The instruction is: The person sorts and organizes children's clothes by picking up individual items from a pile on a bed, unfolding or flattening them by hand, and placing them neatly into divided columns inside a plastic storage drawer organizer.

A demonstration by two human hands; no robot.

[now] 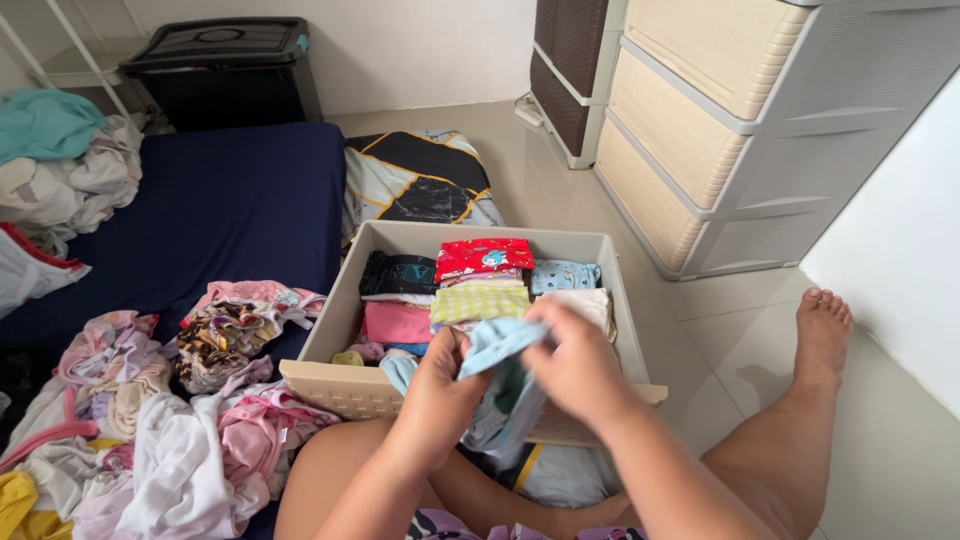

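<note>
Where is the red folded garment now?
In the head view, the red folded garment lies at the far middle of the beige drawer, between dark and light-blue clothes.

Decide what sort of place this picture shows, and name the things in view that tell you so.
Probably a bedroom at home. A navy mattress lies on the tiled floor with a heap of unfolded clothes on it, a plastic chest of drawers stands by the wall, and both hands hold a light blue garment over a pulled-out drawer of folded clothes.

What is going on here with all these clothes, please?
A person sitting on the floor holds a light blue garment in both hands, left hand and right hand, over a beige drawer pulled out in front of them. Folded clothes fill the drawer. A loose laundry pile lies to the left.
</note>
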